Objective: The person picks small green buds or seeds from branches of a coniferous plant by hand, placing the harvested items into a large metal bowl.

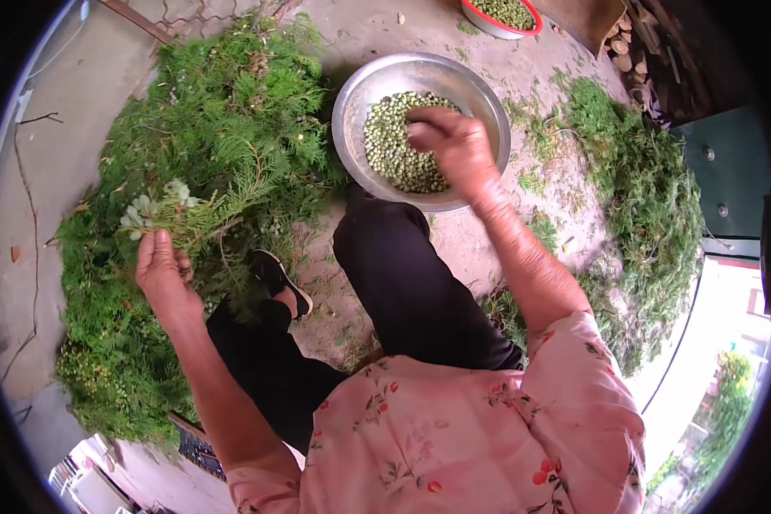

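Note:
Between the fingers and thumb of my left hand [164, 272] is a green conifer sprig [199, 212] with a cluster of pale seed cones at its end. The sprig is held up in front of a big heap of cut branches [223, 111]. My right hand [458, 150] hovers over a wide metal basin [351, 128], its fingers curled together. Whether anything is in those fingers I cannot make out. Many small round green cones [394, 154] cover the bottom of the basin, partly hidden by the hand.
A red-rimmed bowl of green cones [505, 15] stands at the far side. More cut greenery [634, 171] lies along the right, near stacked firewood [623, 47] and a dark green box [724, 176]. My legs [403, 274] are just below the basin.

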`<state>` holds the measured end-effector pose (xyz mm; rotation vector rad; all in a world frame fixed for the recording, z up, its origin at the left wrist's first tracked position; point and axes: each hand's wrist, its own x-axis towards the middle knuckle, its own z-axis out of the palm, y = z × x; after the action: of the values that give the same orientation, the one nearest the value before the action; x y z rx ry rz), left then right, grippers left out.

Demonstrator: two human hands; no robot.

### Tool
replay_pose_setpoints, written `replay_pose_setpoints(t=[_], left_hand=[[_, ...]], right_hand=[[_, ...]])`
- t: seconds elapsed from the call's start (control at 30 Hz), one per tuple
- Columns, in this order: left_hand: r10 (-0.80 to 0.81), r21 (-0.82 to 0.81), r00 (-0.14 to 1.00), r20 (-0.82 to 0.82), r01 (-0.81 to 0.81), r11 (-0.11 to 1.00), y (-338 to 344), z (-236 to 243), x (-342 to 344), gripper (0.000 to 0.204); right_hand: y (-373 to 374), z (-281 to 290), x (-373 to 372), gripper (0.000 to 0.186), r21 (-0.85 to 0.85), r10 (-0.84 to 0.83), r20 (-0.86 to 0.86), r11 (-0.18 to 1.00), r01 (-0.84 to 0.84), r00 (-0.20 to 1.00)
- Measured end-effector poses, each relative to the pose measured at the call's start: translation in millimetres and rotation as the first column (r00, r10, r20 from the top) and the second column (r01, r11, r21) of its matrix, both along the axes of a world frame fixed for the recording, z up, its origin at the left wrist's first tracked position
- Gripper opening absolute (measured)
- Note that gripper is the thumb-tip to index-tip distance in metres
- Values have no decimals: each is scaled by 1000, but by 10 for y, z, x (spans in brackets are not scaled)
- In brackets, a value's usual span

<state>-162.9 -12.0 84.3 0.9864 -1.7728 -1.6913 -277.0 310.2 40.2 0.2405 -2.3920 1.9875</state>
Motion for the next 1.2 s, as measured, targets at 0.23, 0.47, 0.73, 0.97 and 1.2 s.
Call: replay_pose_setpoints(t=[0.23,0.47,0.73,0.97,1.2], left_hand=[[46,-96,991,129,-34,995,3,-258,-530,19],[-46,-101,974,222,70,992,-282,-531,-573,25],[179,-123,896,407,-140,982,-280,-547,-706,31],[149,-150,907,395,-96,984,-238,-627,-666,24],[110,-110,941,321,-78,991,-300,-603,-543,26]], right_hand=[[819,-1694,-539,12,207,-362,364,930,304,858],[255,-2647,-1155,15,576,-297,159,802,156,942],[-253,-3512,-1859,29,746,-176,14,657,107,984],[-186,-3902,-2075,8,808,-176,22,583,86,984],[-165,-3354,-1786,3,-139,-361,608,829,542,707]])
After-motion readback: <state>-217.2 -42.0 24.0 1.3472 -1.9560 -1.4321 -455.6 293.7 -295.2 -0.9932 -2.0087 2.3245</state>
